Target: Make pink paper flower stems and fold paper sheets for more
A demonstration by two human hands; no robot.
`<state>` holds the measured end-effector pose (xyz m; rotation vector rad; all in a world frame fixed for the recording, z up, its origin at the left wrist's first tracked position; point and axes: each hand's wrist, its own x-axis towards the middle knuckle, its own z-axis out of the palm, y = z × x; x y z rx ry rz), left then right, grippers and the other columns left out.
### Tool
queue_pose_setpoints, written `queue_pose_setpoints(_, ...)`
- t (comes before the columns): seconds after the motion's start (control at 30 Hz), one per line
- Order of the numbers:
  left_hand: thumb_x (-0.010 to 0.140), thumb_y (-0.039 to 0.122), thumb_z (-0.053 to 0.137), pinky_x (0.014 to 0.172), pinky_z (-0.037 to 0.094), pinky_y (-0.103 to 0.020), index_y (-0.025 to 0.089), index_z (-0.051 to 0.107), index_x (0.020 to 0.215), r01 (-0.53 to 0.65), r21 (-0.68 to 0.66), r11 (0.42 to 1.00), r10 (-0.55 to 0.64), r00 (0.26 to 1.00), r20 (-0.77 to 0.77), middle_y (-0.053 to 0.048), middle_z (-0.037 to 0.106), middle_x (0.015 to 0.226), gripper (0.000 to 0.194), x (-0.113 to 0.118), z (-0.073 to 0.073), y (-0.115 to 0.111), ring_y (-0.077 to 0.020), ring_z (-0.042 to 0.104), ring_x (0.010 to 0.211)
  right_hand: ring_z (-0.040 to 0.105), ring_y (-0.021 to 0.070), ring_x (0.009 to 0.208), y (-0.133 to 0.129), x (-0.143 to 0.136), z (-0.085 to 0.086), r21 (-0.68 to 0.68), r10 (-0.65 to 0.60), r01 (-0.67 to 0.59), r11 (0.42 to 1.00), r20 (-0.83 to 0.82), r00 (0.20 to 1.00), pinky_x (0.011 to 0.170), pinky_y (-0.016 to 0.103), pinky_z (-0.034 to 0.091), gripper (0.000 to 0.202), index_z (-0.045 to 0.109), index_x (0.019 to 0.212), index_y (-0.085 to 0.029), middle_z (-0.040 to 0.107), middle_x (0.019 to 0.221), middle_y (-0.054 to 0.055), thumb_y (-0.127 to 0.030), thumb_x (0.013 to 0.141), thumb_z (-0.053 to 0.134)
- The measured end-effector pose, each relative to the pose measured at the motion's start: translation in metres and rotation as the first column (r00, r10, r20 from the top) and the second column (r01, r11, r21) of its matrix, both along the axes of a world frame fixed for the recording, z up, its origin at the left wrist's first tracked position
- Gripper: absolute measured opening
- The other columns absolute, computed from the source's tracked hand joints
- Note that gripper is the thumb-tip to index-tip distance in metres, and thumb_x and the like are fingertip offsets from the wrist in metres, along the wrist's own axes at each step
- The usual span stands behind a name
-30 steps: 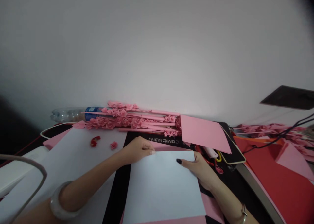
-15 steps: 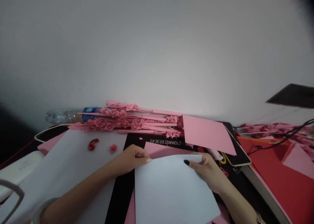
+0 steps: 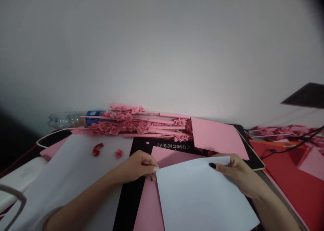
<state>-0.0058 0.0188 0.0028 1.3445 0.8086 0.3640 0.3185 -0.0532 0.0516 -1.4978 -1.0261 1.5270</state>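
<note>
A white sheet of paper (image 3: 202, 194) is held up in front of me by its two far corners, bowed a little along the top edge. My left hand (image 3: 141, 166) pinches its far left corner between thumb and fingers. At the far right corner, my right hand (image 3: 236, 170) grips it with the thumb on top and the fingers behind. Beneath the sheet lies pink paper (image 3: 149, 204) on a black mat (image 3: 129, 190). To the left of my left hand, a small pink paper flower (image 3: 118, 153) and a curled red scrap (image 3: 97, 149) rest on a large white sheet (image 3: 83, 177).
Pink paper flower stems (image 3: 141, 124) lie along the wall beside a clear plastic bottle (image 3: 68, 119). Pink card (image 3: 217, 136) covers part of the mat at the back right. Red paper (image 3: 288, 170) lies on the right, and a white device (image 3: 22, 177) on the left.
The white sheet has shifted to the right and tilted, uncovering more pink paper below it. My right hand moved right with its corner; my left hand moved slightly.
</note>
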Motion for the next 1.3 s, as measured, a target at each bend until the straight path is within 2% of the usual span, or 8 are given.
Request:
queue_pose_setpoints(0.13, 0.076, 0.036, 0.07, 0.066, 0.053, -0.025, 0.016, 0.069, 0.075, -0.124, -0.057, 0.991, 0.124, 0.992, -0.002, -0.003, 0.074, 0.074, 0.02, -0.002, -0.005, 0.004, -0.0167, 0.071, 0.071, 0.067, 0.0182, 0.055, 0.001, 0.016, 0.005, 0.035, -0.124, 0.128, 0.991, -0.094, 0.988, 0.053, 0.027, 0.055, 0.023, 0.078, 0.08, -0.016, 0.074, 0.066, 0.006, -0.026, 0.061, 0.087)
queue_pose_setpoints(0.23, 0.079, 0.038, 0.071, 0.071, 0.054, -0.026, 0.019, 0.069, 0.093, -0.191, -0.12, 0.974, 0.201, 0.977, 0.076, -0.005, 0.075, 0.094, 0.024, -0.005, -0.008, 0.005, -0.0167, 0.071, 0.081, 0.068, 0.0181, 0.056, 0.003, 0.012, 0.004, 0.055, -0.176, 0.186, 0.981, -0.157, 0.972, 0.055, 0.027, 0.056, 0.019, 0.078, 0.077, -0.017, 0.075, 0.066, 0.005, -0.025, 0.062, 0.087)
queue_pose_setpoints(0.37, 0.081, 0.033, 0.071, 0.081, 0.053, -0.03, 0.028, 0.059, 0.126, -0.135, -0.144, 0.98, 0.168, 0.953, 0.251, -0.007, 0.067, 0.123, 0.047, -0.009, -0.008, 0.003, -0.0204, 0.067, 0.101, 0.07, 0.0188, 0.058, 0.004, -0.01, -0.007, 0.02, -0.149, 0.156, 0.987, -0.208, 0.967, 0.056, 0.028, 0.055, 0.024, 0.077, 0.085, -0.016, 0.077, 0.072, 0.007, -0.024, 0.063, 0.086)
queue_pose_setpoints(0.47, 0.082, 0.027, 0.071, 0.086, 0.052, -0.034, 0.027, 0.054, 0.133, -0.056, -0.112, 0.992, 0.092, 0.932, 0.35, -0.01, 0.063, 0.13, 0.054, -0.011, -0.007, 0.001, -0.0247, 0.063, 0.111, 0.071, 0.0203, 0.063, 0.005, -0.021, -0.017, 0.016, -0.153, 0.162, 0.987, -0.25, 0.956, 0.06, 0.03, 0.056, 0.029, 0.076, 0.092, -0.017, 0.078, 0.08, 0.007, -0.023, 0.065, 0.085)
queue_pose_setpoints(0.57, 0.082, 0.024, 0.07, 0.084, 0.052, -0.034, 0.03, 0.05, 0.136, -0.066, -0.123, 0.99, 0.11, 0.913, 0.393, -0.009, 0.062, 0.132, 0.059, -0.013, -0.008, 0.001, -0.0264, 0.061, 0.113, 0.072, 0.0213, 0.069, 0.005, -0.026, -0.024, 0.01, -0.129, 0.138, 0.99, -0.288, 0.949, 0.065, 0.032, 0.056, 0.031, 0.074, 0.095, -0.017, 0.078, 0.086, 0.007, -0.023, 0.066, 0.085)
queue_pose_setpoints(0.83, 0.076, 0.024, 0.074, 0.074, 0.052, -0.027, 0.022, 0.064, 0.115, -0.114, -0.071, 0.991, 0.132, 0.92, 0.368, -0.005, 0.07, 0.108, 0.04, -0.012, -0.01, 0.002, -0.0186, 0.066, 0.091, 0.072, 0.0206, 0.068, 0.005, -0.031, -0.03, -0.055, -0.089, 0.076, 0.996, -0.294, 0.952, 0.066, 0.03, 0.054, 0.031, 0.073, 0.09, -0.013, 0.078, 0.083, 0.009, -0.026, 0.065, 0.085)
queue_pose_setpoints(1.07, 0.074, 0.027, 0.069, 0.083, 0.053, -0.033, 0.018, 0.073, 0.089, -0.308, 0.197, 0.931, 0.278, 0.946, 0.168, -0.002, 0.076, 0.093, 0.019, -0.003, 0.001, -0.004, -0.0227, 0.07, 0.088, 0.071, 0.0196, 0.067, 0.004, -0.035, -0.032, -0.045, -0.041, 0.031, 0.999, -0.239, 0.97, 0.065, 0.029, 0.053, 0.031, 0.071, 0.09, -0.012, 0.077, 0.083, 0.008, -0.029, 0.066, 0.083)
queue_pose_setpoints(1.3, 0.075, 0.019, 0.061, 0.086, 0.05, -0.032, 0.021, 0.077, 0.084, -0.286, 0.42, 0.861, 0.285, 0.956, 0.067, -0.004, 0.077, 0.092, 0.019, -0.007, -0.009, -0.002, -0.0228, 0.07, 0.091, 0.068, 0.0178, 0.071, 0.008, -0.033, -0.027, -0.034, -0.02, 0.014, 0.999, -0.166, 0.986, 0.064, 0.027, 0.05, 0.037, 0.07, 0.102, -0.015, 0.076, 0.085, 0.006, -0.031, 0.069, 0.078)
